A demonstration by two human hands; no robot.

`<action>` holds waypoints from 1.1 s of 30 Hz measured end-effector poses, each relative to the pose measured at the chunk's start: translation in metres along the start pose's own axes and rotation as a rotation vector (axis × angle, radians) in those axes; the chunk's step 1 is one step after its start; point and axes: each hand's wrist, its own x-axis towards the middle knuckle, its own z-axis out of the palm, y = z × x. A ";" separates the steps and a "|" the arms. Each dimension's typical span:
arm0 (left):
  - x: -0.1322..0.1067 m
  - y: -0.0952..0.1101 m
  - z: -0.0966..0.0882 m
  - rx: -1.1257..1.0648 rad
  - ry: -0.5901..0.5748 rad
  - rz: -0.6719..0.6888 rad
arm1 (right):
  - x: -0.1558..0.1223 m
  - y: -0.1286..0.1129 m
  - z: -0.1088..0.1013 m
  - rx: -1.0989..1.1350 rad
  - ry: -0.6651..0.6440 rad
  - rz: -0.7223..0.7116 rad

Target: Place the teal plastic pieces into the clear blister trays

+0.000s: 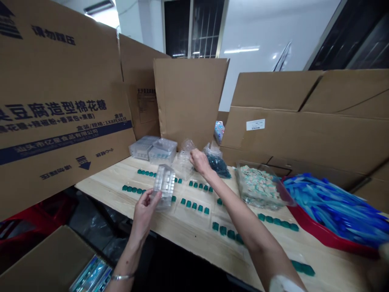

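My left hand (145, 211) pinches a clear plastic tray (164, 184) with moulded compartments, held upright above the near part of the table; it may be several nested together. Farther back, my right hand (199, 161) is closed on the edge of another clear plastic tray (185, 160), partly blurred. Just beyond that hand lies a clear bag of dark teal pieces (219, 165). Clear trays with rows of green pieces (195, 205) are laid out over the wooden table (179, 231).
Stacked clear trays (164, 151) stand at the back left. On the right are a clear tub of pale pieces (260, 184) and a red basin (316, 227) of blue plastic strips (331, 205). Cardboard boxes (191, 97) wall the back. An open carton (51, 259) stands low at left.
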 end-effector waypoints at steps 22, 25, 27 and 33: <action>-0.021 -0.018 0.044 0.264 -0.145 0.075 | -0.124 -0.059 -0.007 1.219 -0.189 0.357; -0.025 -0.019 0.047 0.274 -0.176 0.084 | -0.130 -0.057 -0.007 1.266 -0.152 0.402; -0.026 -0.018 0.047 0.276 -0.180 0.091 | -0.132 -0.059 -0.009 1.272 -0.134 0.425; -0.029 -0.011 0.045 0.309 -0.132 0.102 | -0.132 -0.073 -0.008 1.282 -0.071 0.467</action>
